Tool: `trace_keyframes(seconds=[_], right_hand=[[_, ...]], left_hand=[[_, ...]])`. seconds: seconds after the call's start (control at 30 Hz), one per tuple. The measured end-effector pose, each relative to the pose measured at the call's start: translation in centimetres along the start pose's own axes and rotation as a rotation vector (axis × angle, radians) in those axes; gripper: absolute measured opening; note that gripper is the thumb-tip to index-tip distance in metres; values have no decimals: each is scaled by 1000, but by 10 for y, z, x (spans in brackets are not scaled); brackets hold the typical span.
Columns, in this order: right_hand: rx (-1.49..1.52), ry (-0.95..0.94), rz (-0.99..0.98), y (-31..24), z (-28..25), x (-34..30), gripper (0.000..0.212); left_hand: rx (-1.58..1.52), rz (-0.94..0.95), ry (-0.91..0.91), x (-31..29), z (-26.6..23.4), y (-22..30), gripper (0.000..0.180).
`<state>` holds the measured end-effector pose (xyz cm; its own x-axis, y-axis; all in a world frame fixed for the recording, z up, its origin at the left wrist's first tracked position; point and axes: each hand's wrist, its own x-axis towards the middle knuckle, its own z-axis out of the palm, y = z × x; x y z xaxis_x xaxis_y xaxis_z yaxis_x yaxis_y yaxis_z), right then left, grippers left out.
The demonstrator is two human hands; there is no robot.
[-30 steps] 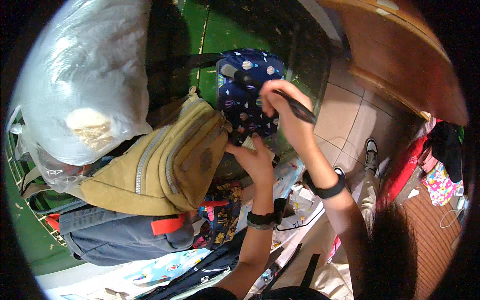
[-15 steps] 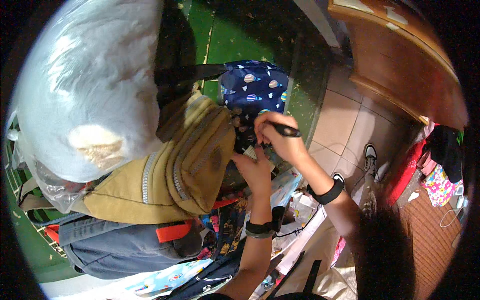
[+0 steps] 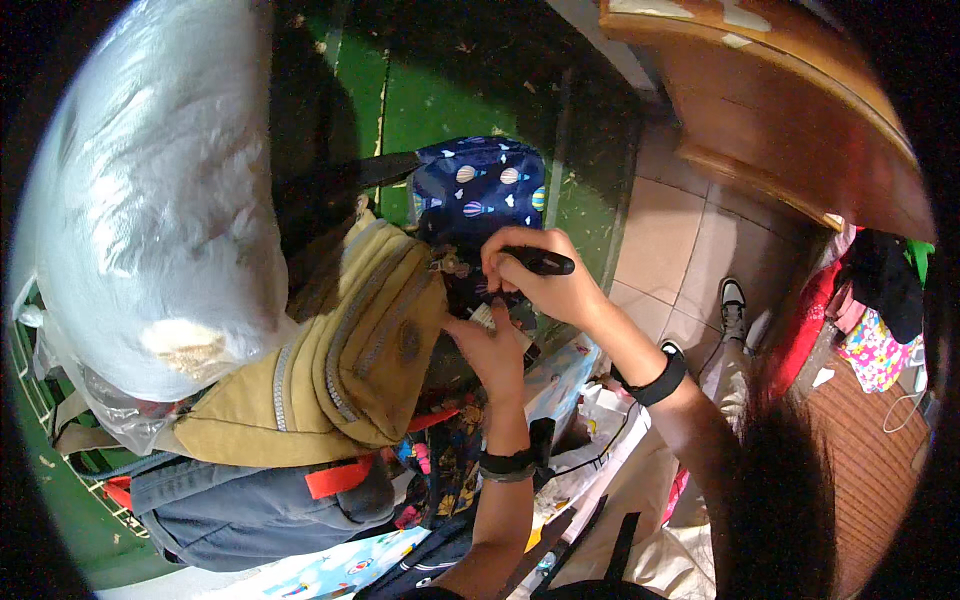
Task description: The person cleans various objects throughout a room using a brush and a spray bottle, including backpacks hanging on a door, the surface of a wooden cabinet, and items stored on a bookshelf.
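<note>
Currently the right hand [image 3: 545, 285] is closed around a black marker pen [image 3: 540, 262], tip end pointing down toward a small pale tag [image 3: 487, 318] at the front of the navy bag with balloon print [image 3: 480, 190]. Left hand [image 3: 495, 345] is raised from below, fingers partly curled, thumb and fingertips pinching or bracing that tag; the exact grip is partly hidden by the right hand. Both wrists carry dark bands.

Position: the navy bag hangs among others on a rack, just behind and right of a mustard-yellow backpack [image 3: 350, 350], which touches it. A grey bag with orange trim [image 3: 250, 500] sits below the yellow one; a large clear plastic-wrapped bundle [image 3: 150, 200] fills the left. Green wall [image 3: 420, 90] behind, tiled floor [image 3: 680, 240] to the right.

Judgement: step in hand looks like marking the tag, pen at or almost at the surface. Next move calls for the left hand to keep the tag flat and steady while the pen makes short controlled strokes; the bag hangs free, so it may swing
</note>
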<state>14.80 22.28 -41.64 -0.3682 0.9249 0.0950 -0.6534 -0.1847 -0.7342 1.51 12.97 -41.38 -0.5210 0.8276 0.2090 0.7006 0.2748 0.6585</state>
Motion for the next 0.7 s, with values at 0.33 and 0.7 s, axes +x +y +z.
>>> trace_keyframes(seconds=[0.33, 0.7], right_hand=[[-551, 574, -261, -11, -21, -1, 7], [146, 564, 86, 16, -91, -2, 16]], left_hand=[[367, 39, -19, -1, -10, -8, 86], [-20, -230, -92, -4, -6, 22, 85]])
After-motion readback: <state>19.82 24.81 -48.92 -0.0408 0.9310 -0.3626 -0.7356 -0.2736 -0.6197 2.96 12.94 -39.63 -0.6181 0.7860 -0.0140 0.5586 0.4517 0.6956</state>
